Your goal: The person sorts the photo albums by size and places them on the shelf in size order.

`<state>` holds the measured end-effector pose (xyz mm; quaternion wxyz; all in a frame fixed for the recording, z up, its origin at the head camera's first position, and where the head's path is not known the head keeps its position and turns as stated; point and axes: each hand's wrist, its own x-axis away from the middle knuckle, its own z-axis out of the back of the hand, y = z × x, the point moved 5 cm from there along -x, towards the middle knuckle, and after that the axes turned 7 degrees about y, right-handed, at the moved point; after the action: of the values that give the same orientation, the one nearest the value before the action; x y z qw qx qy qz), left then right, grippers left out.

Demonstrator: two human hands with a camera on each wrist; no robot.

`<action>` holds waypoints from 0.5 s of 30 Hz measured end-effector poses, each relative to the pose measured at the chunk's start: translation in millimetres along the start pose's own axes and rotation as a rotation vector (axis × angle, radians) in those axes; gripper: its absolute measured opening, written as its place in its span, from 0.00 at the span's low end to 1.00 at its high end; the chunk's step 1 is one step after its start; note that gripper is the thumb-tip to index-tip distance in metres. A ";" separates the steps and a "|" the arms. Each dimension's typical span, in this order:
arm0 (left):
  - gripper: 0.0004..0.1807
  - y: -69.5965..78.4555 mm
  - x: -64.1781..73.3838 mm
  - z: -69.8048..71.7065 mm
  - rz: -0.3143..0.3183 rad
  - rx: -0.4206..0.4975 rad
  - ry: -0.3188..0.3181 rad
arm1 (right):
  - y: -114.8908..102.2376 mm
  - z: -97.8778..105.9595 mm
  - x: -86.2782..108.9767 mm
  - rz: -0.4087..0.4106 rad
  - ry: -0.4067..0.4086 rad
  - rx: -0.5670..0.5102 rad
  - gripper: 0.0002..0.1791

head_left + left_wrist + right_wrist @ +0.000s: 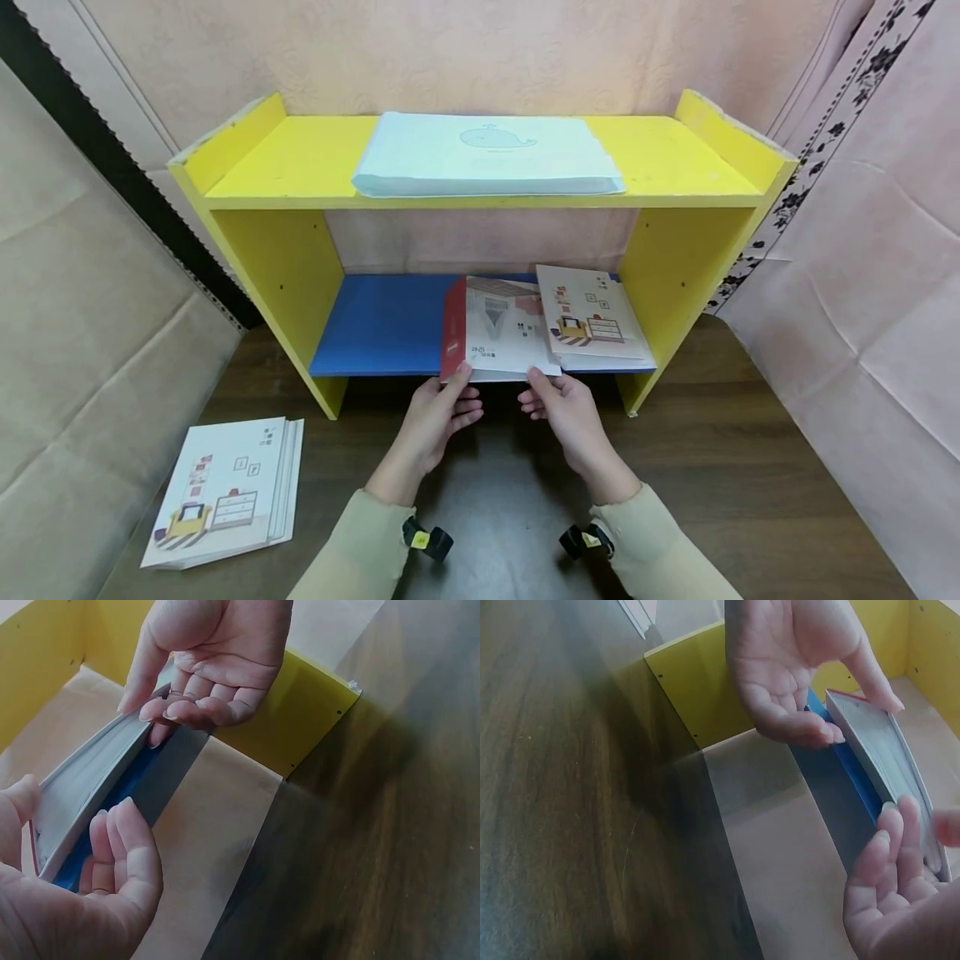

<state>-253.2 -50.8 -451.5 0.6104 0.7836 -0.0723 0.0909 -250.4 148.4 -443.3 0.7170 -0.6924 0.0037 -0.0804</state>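
A white book with a red spine strip [504,332] lies on the blue lower shelf, its near edge reaching the shelf's front. My left hand [442,415] grips its left near corner, thumb on the cover and fingers curled below. At the right near corner, my right hand [564,415] holds the same book in a like way. Both wrist views show the book's pale page edges [94,776] between thumbs and fingers. Beside it on the right, a stack of white booklets [596,321] with a furniture drawing overlaps the book's right side.
The yellow shelf unit [277,275] has a blue lower board [382,325]. On its top board lies a light blue folded item with a whale drawing [487,158]. Another stack of white booklets [221,492] lies on the dark wooden table [720,500] at left. Pale cloth surrounds the unit.
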 end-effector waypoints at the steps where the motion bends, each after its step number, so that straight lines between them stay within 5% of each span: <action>1: 0.40 -0.8 -2.4 -0.2 0.010 -0.001 0.008 | -0.3 -0.4 -1.4 0.000 0.017 0.002 0.26; 7: 0.41 -2.1 -12.0 -3.2 0.040 0.020 0.033 | -0.3 -1.1 -6.7 0.005 0.099 -0.012 0.26; 15: 0.42 -2.3 -13.1 -3.8 0.050 0.025 0.062 | 0.3 -2.1 -6.9 0.008 0.109 -0.016 0.24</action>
<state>-265.6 -46.6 -455.7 0.5999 0.7859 -0.0718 0.1314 -257.5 147.1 -444.4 0.7106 -0.6926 0.0462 -0.1151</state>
